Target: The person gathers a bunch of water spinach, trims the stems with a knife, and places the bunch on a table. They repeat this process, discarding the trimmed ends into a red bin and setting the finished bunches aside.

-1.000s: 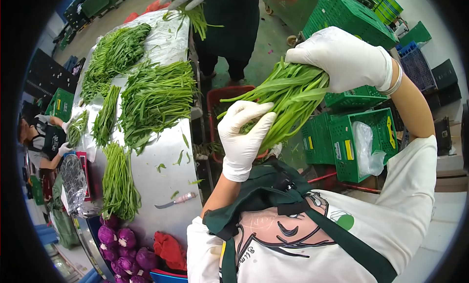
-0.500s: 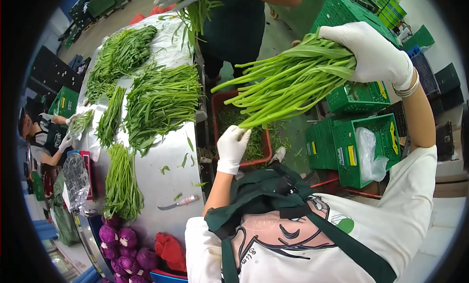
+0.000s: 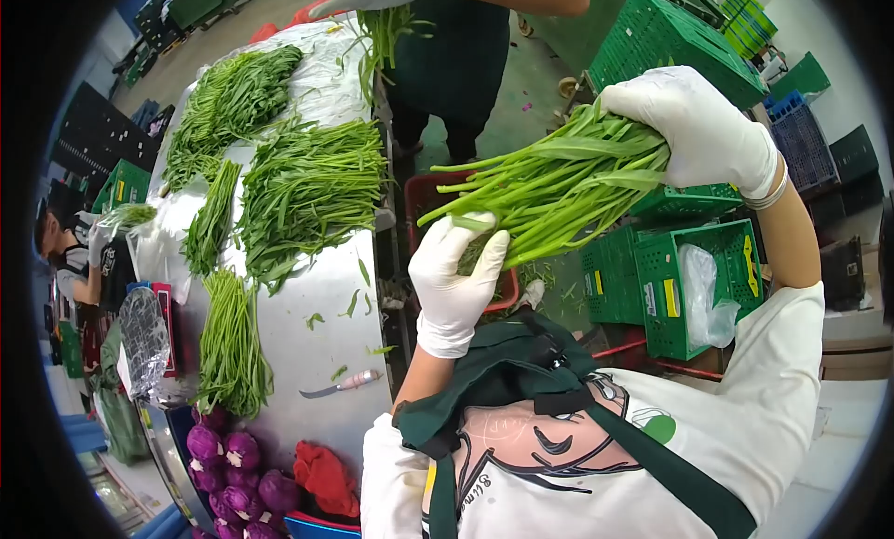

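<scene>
Both my hands wear white gloves. My right hand is wrapped round the leafy end of a bunch of green leafy stems, held in the air right of the table. The cut stem ends point left. My left hand is at the lower stem ends, thumb and fingers apart, with a short green piece of stem between or against the fingers. Below the bunch is a red bin with green scraps, partly hidden by the stems. A curved knife lies on the metal table.
Piles of greens lie on the table, with purple onions and a red cloth at its near end. Green crates stand at the right. One co-worker stands ahead, another at the far left.
My left hand has opened from a pinch and moved slightly right, up against the stems. The bunch and my right hand have shifted a little. The co-worker at the left has raised some greens.
</scene>
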{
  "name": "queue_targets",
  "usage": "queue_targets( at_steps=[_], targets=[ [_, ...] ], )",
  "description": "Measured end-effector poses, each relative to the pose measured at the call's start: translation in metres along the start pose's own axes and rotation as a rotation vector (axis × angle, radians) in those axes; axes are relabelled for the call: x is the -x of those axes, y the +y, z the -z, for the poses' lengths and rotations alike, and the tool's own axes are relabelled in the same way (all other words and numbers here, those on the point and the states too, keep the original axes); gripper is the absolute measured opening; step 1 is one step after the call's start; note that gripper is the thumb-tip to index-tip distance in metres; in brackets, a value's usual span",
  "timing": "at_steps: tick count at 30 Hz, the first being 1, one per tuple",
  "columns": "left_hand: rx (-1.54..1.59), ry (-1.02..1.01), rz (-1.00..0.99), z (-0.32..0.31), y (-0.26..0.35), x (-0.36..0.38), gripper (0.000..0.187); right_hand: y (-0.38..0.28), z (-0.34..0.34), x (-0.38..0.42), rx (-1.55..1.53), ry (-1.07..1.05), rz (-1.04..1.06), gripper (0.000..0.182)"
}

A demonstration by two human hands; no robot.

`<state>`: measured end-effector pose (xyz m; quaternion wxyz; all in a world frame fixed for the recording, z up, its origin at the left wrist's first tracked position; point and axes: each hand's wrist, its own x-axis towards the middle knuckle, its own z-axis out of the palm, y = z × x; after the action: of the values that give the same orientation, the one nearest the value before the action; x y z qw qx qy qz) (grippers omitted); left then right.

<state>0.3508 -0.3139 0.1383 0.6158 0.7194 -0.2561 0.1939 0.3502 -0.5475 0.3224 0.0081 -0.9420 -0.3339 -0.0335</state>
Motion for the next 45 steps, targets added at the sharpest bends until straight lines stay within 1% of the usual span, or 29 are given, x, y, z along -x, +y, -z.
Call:
queue_targets(
  at_steps=[1, 2, 5, 9, 10, 13, 14, 17, 18, 21, 25, 26, 29, 32, 35, 38, 41, 42, 45],
  targets=[
    [-0.035, 0.007, -0.013, -0.002, 0.003, -0.002, 0.014, -0.001, -0.001, 0.0, 0.012, -0.011, -0.004, 0.036],
    [0.04, 0.027, 0.009, -0.006, -0.003, -0.001, 0.014, -0.002, -0.002, 0.0, 0.024, -0.021, -0.006, 0.036],
    [0.106, -0.109, 0.098, -0.005, 0.001, 0.005, 0.014, -0.004, -0.007, -0.002, 0.052, 0.0, 0.018, 0.036],
    [0.278, -0.227, 0.566, -0.007, 0.008, 0.007, 0.025, -0.004, -0.013, -0.003, 0.06, 0.02, 0.039, 0.036],
    [0.281, -0.265, 0.583, -0.006, 0.008, 0.006, 0.028, -0.004, -0.014, -0.003, 0.071, 0.007, 0.038, 0.036],
    [0.454, -0.351, 0.701, -0.005, 0.001, 0.007, 0.029, -0.007, -0.016, -0.004, 0.084, -0.019, 0.042, 0.037],
    [0.581, -0.308, 0.812, -0.005, 0.008, 0.002, 0.025, -0.007, -0.014, -0.004, 0.079, -0.017, 0.046, 0.037],
    [0.332, -0.313, 0.749, -0.009, -0.004, 0.005, 0.024, -0.011, -0.014, -0.005, 0.101, -0.012, 0.057, 0.036],
    [0.063, -0.226, 0.564, -0.014, -0.007, 0.009, 0.019, -0.012, -0.014, -0.006, 0.115, -0.011, 0.062, 0.036],
    [0.132, -0.142, 0.494, -0.015, -0.011, 0.005, 0.023, -0.013, -0.017, -0.008, 0.15, 0.023, 0.059, 0.035],
    [0.013, -0.092, 0.275, -0.016, -0.021, 0.005, 0.032, -0.012, -0.021, -0.009, 0.144, 0.041, 0.058, 0.035],
    [0.086, -0.107, 0.372, -0.016, -0.02, 0.007, 0.035, -0.011, -0.021, -0.01, 0.147, 0.047, 0.058, 0.035],
    [0.203, 0.031, 0.363, -0.019, -0.011, 0.005, 0.036, -0.01, -0.022, -0.012, 0.128, 0.044, 0.05, 0.035],
    [0.011, 0.055, 0.192, -0.015, -0.01, 0.0, 0.038, -0.008, -0.022, -0.013, 0.111, 0.047, 0.051, 0.035],
    [-0.12, -0.029, 0.169, -0.008, -0.008, 0.0, 0.032, -0.008, -0.023, -0.016, 0.109, 0.049, 0.052, 0.035],
    [0.05, -0.157, 0.308, -0.007, -0.013, 0.002, 0.026, -0.005, -0.023, -0.018, 0.124, 0.049, 0.052, 0.036],
    [0.326, -0.146, 0.571, -0.009, -0.002, 0.001, 0.024, -0.003, -0.024, -0.018, 0.121, 0.042, 0.052, 0.038],
    [0.306, -0.192, 0.6, -0.01, -0.013, 0.005, 0.026, -0.003, -0.024, -0.018, 0.116, 0.04, 0.052, 0.039],
    [0.24, -0.035, 0.271, -0.013, -0.023, 0.011, 0.022, -0.001, -0.027, -0.018, 0.084, 0.009, 0.056, 0.04]
  ],
)
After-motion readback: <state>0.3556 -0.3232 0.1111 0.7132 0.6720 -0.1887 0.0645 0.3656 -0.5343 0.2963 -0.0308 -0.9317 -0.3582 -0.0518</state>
